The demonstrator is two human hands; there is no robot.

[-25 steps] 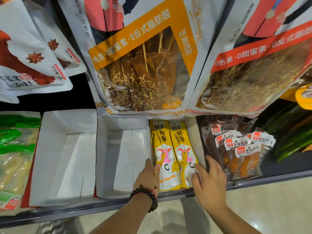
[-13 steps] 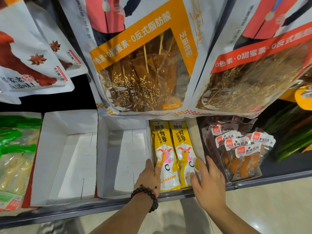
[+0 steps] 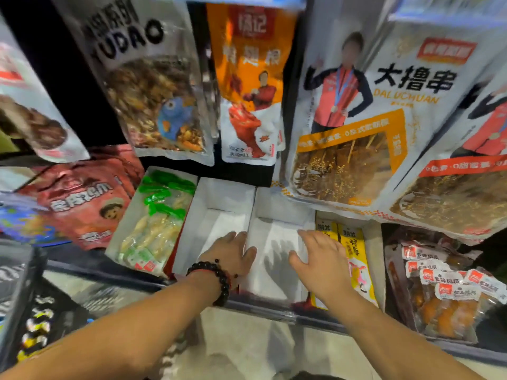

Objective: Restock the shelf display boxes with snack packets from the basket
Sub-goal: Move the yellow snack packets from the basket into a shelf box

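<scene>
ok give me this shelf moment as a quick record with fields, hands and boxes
left hand: open, at the wall between the two white boxes
right hand: open, over the right white box
left white box: no packets visible
right white box: no packets visible
yellow packets: two, right of the white boxes
green packets: in the box left of the white boxes
</scene>
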